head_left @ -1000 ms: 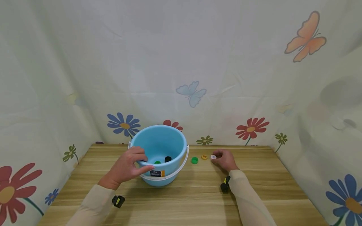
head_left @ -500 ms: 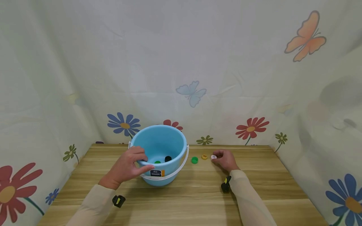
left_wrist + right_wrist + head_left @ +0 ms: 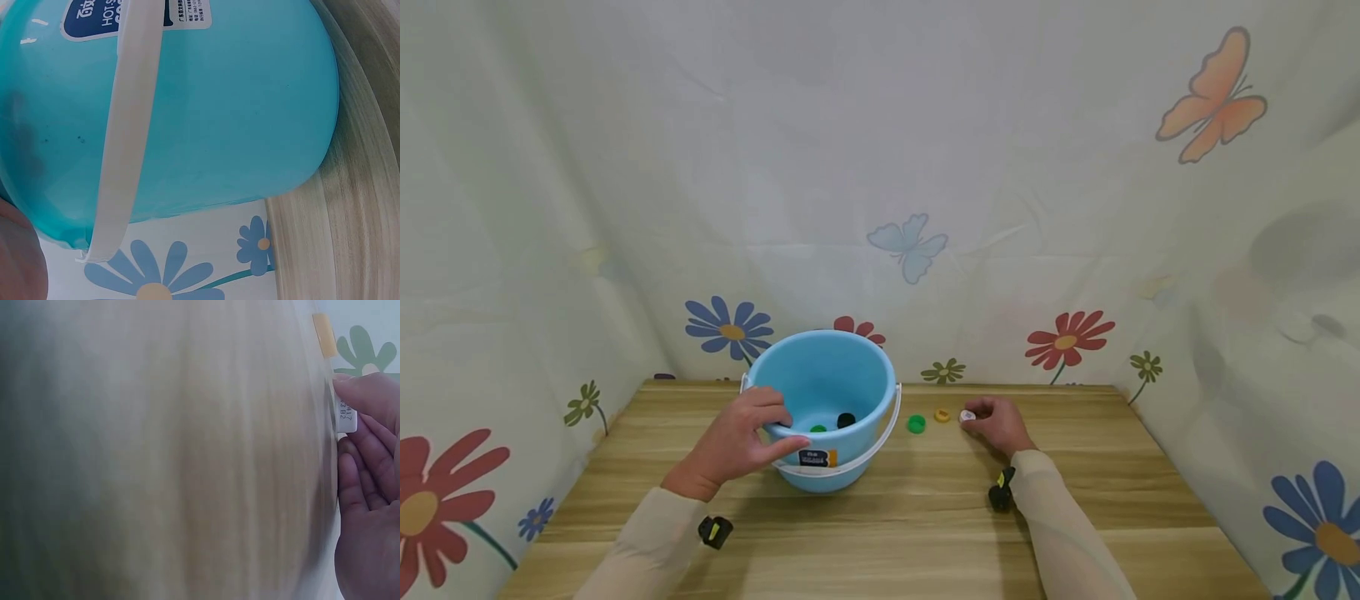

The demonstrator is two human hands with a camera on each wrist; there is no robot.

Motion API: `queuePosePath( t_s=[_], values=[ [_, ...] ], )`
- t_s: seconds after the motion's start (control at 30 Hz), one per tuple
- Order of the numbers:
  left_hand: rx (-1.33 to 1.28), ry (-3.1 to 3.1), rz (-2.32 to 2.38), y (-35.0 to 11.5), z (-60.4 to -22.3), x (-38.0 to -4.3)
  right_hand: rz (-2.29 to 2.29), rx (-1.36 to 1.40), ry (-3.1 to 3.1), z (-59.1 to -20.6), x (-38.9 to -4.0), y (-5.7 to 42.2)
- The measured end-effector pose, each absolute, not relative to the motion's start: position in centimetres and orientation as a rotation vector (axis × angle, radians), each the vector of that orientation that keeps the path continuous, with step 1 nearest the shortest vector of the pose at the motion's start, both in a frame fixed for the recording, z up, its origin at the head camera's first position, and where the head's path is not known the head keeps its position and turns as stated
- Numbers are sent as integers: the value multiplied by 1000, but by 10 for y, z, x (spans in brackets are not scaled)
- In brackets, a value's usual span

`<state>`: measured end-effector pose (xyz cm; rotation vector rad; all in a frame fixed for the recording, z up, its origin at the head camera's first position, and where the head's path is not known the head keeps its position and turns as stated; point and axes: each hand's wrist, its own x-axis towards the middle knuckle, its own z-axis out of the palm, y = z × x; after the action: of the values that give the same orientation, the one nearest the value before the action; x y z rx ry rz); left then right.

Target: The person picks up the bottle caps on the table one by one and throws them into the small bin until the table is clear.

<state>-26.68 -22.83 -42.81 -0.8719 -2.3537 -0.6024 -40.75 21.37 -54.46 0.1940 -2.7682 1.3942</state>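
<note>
A light blue bucket (image 3: 827,358) stands on the left half of the table. My left hand (image 3: 733,442) grips its near rim, fingers over the inside and thumb along the outside. Low in the bucket lie a black cap (image 3: 846,420) and a green cap (image 3: 818,429), the latter partly hidden by the rim. To the right, my right hand (image 3: 996,423) pinches a white bottle cap (image 3: 967,416) at the table top. The right wrist view shows thumb and fingers on that white cap (image 3: 347,417), which has printed characters on its side.
Between bucket and right hand, a green bottle cap (image 3: 917,424) and a yellow bottle cap (image 3: 942,415) lie on the wooden table (image 3: 880,542). The bucket's white handle (image 3: 883,439) hangs down in front. A flower-printed curtain (image 3: 1000,167) encloses the table behind and at both sides.
</note>
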Motion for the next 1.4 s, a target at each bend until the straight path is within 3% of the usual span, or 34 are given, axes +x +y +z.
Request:
queuePosePath(
  t_s=[1.4],
  values=[
    [-883,-2347,-611,-227,-428,-268,1496,277,-2678,-511,-395,216]
  ],
)
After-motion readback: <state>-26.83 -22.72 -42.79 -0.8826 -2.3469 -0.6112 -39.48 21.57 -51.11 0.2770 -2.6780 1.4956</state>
